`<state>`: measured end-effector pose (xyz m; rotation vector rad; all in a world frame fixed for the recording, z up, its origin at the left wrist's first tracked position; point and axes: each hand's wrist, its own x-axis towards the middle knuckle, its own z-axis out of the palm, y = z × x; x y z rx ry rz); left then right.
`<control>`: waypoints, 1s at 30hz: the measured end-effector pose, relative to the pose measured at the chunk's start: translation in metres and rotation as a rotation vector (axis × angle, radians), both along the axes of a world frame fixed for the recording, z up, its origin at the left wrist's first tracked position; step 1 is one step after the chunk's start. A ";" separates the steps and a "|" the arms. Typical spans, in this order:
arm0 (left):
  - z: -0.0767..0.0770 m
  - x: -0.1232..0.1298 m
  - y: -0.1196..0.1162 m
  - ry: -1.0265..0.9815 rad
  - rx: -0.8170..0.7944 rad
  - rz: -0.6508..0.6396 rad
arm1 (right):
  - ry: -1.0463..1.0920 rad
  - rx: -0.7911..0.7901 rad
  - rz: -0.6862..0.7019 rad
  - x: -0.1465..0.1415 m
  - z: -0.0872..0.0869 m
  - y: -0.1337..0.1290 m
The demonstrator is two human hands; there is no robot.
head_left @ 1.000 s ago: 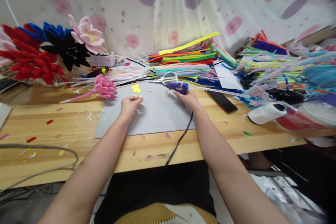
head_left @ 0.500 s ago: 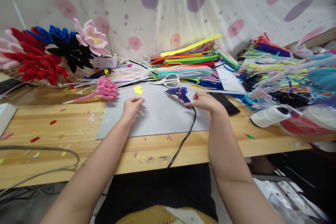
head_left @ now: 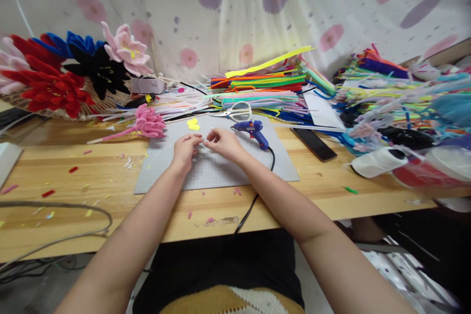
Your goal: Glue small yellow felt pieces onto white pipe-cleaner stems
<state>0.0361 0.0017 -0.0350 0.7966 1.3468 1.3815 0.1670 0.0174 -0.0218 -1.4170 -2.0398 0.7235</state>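
Observation:
Over the grey cutting mat [head_left: 169, 176] my two hands are almost fingertip to fingertip. My left hand [head_left: 187, 149] is closed in a pinch; whatever it holds is too small to name. The fingers of my right hand [head_left: 224, 143] are also pinched, and I cannot make out anything between them. Just right of them lies a blue glue gun [head_left: 252, 131] with a black cord. Bright yellow pieces [head_left: 193, 124] rest on the mat beyond my left hand. White-handled scissors [head_left: 239, 112] lie at the mat's back edge. A pink pipe-cleaner flower [head_left: 149, 121] is to the left.
Bundles of coloured pipe cleaners [head_left: 263, 83] are stacked behind the mat. Finished flowers [head_left: 55, 91] stand at the left. On the right are a black phone [head_left: 314, 143] and a white spool [head_left: 379, 162]. A grey cable [head_left: 73, 206] loops over the front left.
My right hand has moved left from beside the glue gun's handle to meet my left hand. The left hand has barely moved. The glue gun lies where it was.

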 end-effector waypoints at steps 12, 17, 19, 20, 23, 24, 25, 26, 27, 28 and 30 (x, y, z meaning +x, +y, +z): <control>-0.005 -0.001 0.003 0.067 0.000 -0.009 | -0.043 -0.026 -0.092 -0.007 -0.001 0.001; -0.002 -0.002 0.001 0.079 0.045 0.010 | 0.176 -0.174 -0.026 -0.001 -0.013 0.009; -0.001 -0.001 0.000 0.087 0.078 -0.004 | 0.252 -0.205 -0.002 0.000 -0.018 0.011; -0.001 -0.001 0.000 0.088 0.091 0.005 | 0.285 -0.217 0.011 0.000 -0.020 0.011; -0.002 -0.002 0.002 0.076 0.111 0.110 | 0.379 -0.263 0.055 0.001 -0.022 0.010; -0.002 -0.003 0.003 0.069 0.115 0.159 | 0.410 -0.287 0.071 0.001 -0.021 0.009; -0.003 -0.003 0.004 0.062 0.119 0.204 | 0.442 -0.316 0.086 0.002 -0.019 0.008; -0.003 -0.004 0.005 0.058 0.123 0.240 | 0.474 -0.349 0.100 0.002 -0.018 0.007; -0.004 -0.004 0.005 0.061 0.124 0.258 | 0.508 -0.382 0.107 0.002 -0.016 0.006; -0.004 -0.004 0.005 0.072 0.120 0.247 | 0.547 -0.408 0.103 0.002 -0.015 0.006; -0.003 -0.001 0.002 0.103 0.093 0.141 | 0.631 -0.446 0.054 0.002 -0.014 0.005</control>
